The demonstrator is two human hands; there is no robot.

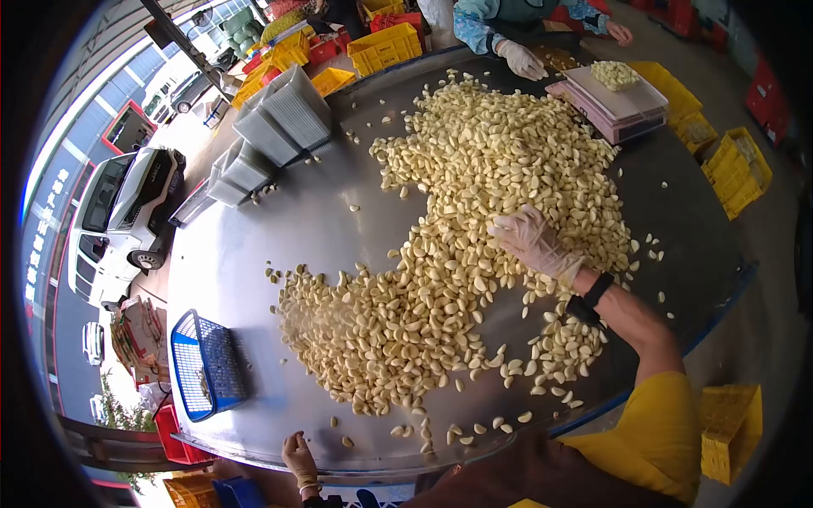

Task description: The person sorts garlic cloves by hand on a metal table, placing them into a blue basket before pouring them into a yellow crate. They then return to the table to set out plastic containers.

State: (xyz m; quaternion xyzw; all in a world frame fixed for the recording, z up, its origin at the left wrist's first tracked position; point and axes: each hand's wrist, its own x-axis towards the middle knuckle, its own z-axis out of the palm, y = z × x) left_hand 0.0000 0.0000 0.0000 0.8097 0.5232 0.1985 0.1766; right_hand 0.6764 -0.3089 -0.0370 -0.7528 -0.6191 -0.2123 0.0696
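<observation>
A broad heap of peeled garlic cloves (pixel 474 161) spreads over the metal table. On its right side rests my right hand (pixel 533 241), in a thin pale glove, fingers stretched out over the cloves; a dark band circles the wrist. My left hand (pixel 300 461) is at the table's near edge, its fingers curled together; whatever they hold, if anything, is too small to make out. A few loose cloves (pixel 347 441) lie near it. A blue plastic basket (pixel 224 364) stands to the left.
Stacked clear trays (pixel 284 114) stand at the far left. Across the table, a co-worker's gloved hand (pixel 521 59) is beside a scale (pixel 614 102) bearing a pack of cloves (pixel 614 75). Yellow crates (pixel 737 173) stand past the right edge; a white vehicle (pixel 127 212) is outside.
</observation>
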